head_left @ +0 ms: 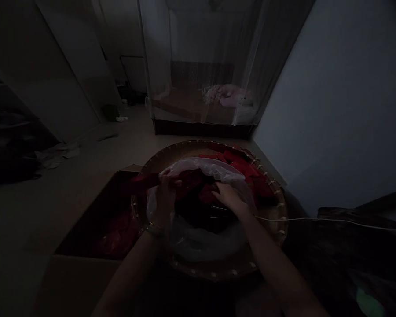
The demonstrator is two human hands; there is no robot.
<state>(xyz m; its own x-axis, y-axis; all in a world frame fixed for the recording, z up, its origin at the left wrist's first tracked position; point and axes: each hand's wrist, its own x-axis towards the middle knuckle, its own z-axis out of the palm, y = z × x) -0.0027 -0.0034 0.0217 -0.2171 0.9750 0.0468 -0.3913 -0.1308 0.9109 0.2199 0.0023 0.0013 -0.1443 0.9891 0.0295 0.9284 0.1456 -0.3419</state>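
Observation:
A pale, translucent plastic bag (pixel 198 244) lies wide open, with dark red pieces (pixel 188 182) inside. My left hand (pixel 166 191) is at the bag's left rim, fingers bent around a long red piece (pixel 145 181) that sticks out to the left over the box. Its material is too dark to make out. Inside the mouth of the bag, my right hand (pixel 229 197) has its fingers curled against another red piece (pixel 207 193). What lies between those fingertips is hidden. Two thin pale lines (pixel 218 212) show in the dark middle of the bag.
The bag rests in a round woven bamboo tray (pixel 214 276), with several red pieces (pixel 242 165) at its back right. A cardboard box (pixel 82 259) holding red material stands left. A white cord (pixel 333 221) runs right. Behind is a netted bed (pixel 191 105); a wall (pixel 343 101) borders the right.

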